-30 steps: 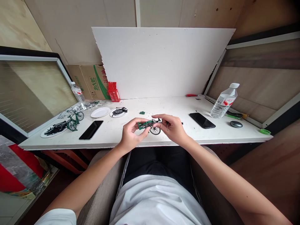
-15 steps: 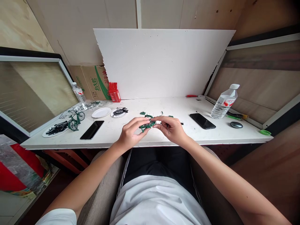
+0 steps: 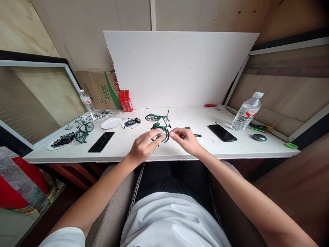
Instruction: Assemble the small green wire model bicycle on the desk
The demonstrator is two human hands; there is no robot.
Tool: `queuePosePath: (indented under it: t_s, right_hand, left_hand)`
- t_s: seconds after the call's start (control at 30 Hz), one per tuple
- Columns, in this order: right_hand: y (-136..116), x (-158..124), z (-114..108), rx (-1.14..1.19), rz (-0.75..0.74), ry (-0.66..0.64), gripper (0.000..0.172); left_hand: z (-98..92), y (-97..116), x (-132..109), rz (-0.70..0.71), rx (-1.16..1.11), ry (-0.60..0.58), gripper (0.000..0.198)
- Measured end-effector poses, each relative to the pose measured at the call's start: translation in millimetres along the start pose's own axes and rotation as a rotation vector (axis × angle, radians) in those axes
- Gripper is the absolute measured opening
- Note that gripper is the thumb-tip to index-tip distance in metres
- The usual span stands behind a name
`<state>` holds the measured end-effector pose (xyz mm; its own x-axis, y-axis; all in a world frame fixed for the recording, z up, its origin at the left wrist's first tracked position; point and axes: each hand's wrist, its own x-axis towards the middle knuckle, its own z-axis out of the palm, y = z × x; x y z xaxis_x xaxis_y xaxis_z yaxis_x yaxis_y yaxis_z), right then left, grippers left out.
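And here you are, both arms stretched over the white table (image 3: 128, 145), with the green model bicycle (image 3: 162, 126) right between your hands! It sits in front of you, near the table's front edge, handlebars and one spoked wheel (image 3: 152, 117) pointing away, the other wheel close to you. Your left hand (image 3: 142, 144) has thumb and forefinger nearly together, pinching the bicycle at that near wheel. Across from it, your right hand (image 3: 187, 140) curls in, fingertips at the wheel's right edge; I can't tell whether they close on the rim or only touch it, nor what the palm hides. Just beyond those knuckles lies a small green piece (image 3: 187, 128), with a black strip (image 3: 197, 135) to the right of the hand. Over on the left, a second green bicycle (image 3: 81, 133) stands beside a plate (image 3: 52, 145) of black parts (image 3: 64, 139), and a phone (image 3: 101, 142) lies between it and your left hand. On the right, another phone (image 3: 222, 132), then a water bottle (image 3: 246, 114)!
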<state>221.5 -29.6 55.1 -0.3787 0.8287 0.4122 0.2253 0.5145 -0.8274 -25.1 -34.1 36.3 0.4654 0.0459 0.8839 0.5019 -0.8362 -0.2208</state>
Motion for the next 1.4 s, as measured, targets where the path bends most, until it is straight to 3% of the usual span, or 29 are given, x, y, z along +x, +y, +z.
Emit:
queuePosePath:
  t_s: [0.1,0.3,0.53,0.77,0.87,1.03,1.17,1.4]
  right_hand:
    - [-1.5,1.2,1.9,0.106,0.054,-0.130,0.057]
    - [1.5,1.0,4.9,0.303,0.166,-0.179,0.056]
    - [15.0,3.3,4.7,0.250,0.191,-0.144,0.057]
    - [26.6,7.5,-0.3,0.235,0.229,-0.104,0.055]
    - [32.6,9.6,-4.3,0.205,0.239,-0.051,0.055]
    - [43.2,11.2,-6.5,0.163,0.244,-0.011,0.056]
    - [51.6,11.5,-5.3,0.147,0.227,-0.021,0.056]
    - [65.7,10.9,-2.1,0.164,0.223,-0.040,0.054]
  left_hand:
    - [3.1,0.4,-2.7,0.044,0.040,-0.013,0.042]
    - [6.5,-0.1,-6.7,0.053,0.058,-0.038,0.043]
    - [11.8,-4.1,-9.3,0.097,0.116,-0.020,0.041]
    - [14.3,-11.6,-13.8,0.002,0.096,-0.039,0.051]
    - [12.9,-11.2,-13.6,-0.086,0.025,-0.077,0.065]
    - [17.7,-7.5,-16.2,-0.376,-0.097,-0.154,0.092]
    - [30.4,-3.1,-24.4,-0.577,-0.119,-0.221,0.089]
    - [46.3,4.1,-37.6,-0.675,-0.106,-0.199,0.074]
